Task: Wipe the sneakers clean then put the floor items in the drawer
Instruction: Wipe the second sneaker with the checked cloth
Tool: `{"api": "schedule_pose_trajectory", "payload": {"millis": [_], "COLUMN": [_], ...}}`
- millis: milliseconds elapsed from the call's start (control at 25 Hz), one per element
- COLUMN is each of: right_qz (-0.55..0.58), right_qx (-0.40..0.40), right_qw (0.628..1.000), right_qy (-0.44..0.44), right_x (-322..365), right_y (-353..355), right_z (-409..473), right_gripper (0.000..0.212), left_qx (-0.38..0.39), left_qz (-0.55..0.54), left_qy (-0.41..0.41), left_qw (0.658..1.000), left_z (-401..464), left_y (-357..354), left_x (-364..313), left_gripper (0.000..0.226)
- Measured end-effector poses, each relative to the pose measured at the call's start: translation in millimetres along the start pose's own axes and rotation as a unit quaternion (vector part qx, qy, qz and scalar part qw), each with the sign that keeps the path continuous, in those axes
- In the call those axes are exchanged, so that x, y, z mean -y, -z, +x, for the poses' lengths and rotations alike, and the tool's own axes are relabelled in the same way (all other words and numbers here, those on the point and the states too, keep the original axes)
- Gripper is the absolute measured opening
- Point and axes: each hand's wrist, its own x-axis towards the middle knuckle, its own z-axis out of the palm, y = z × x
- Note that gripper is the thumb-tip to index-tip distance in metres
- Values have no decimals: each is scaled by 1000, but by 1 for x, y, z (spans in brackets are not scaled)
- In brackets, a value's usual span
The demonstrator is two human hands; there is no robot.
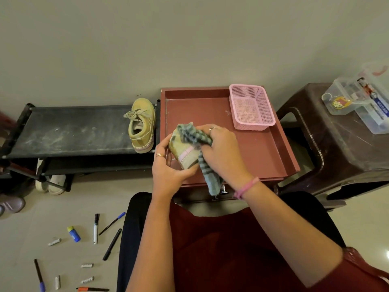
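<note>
My left hand grips a beige sneaker with pink trim from below, holding it over the open red drawer. My right hand holds a grey-green striped cloth bunched against the top of that sneaker, with the cloth's tail hanging down past the drawer front. The second beige sneaker lies on the right end of the black shoe rack. On the floor at lower left lie several pens and markers, a blue and yellow glue stick and small white pieces.
An empty pink mesh basket stands in the drawer's back right corner. A brown plastic stool to the right carries a clear storage box. Pale slippers sit under the rack and a dark shoe lies at the left edge.
</note>
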Motion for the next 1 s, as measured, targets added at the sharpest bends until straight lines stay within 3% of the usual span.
{"api": "schedule_pose_trajectory", "payload": {"millis": [80, 200, 280, 360, 480, 520, 680, 880, 1000], "right_qz": [-43, -38, -57, -119, -220, -224, -176, -189, -121], "right_qx": [17, 37, 34, 19, -7, -22, -90, -101, -83], "right_qw": [996, 999, 998, 990, 940, 932, 957, 963, 989], "right_qy": [74, -13, -22, 69, 260, 284, 214, 161, 31], "right_x": [1, -11, -6, 5, -2, -12, -27, -17, -22], "right_y": [1, 1, 1, 3, -3, -4, 0, 2, 16], "right_z": [-9, 18, 16, -13, -65, -69, -54, -43, -15], "right_gripper": [48, 42, 39, 38, 34, 32, 33, 39, 38], "left_qx": [-1, 1, 4, 0, -31, -38, -11, 3, 18], "left_qz": [4, 30, 45, 57, 56, 61, 108, 105, 107], "left_qy": [4, -11, -5, 10, 50, 51, -25, -37, -39], "left_qw": [1000, 999, 999, 998, 997, 996, 994, 994, 993], "left_z": [1, 0, -2, 1, 13, 14, 8, 10, 6], "left_y": [2, -2, -7, -10, -6, -8, -27, -27, -33], "left_x": [1, 0, -4, -8, -2, -2, -22, -14, -14], "left_gripper": [90, 88, 87, 79, 35, 32, 57, 83, 89]}}
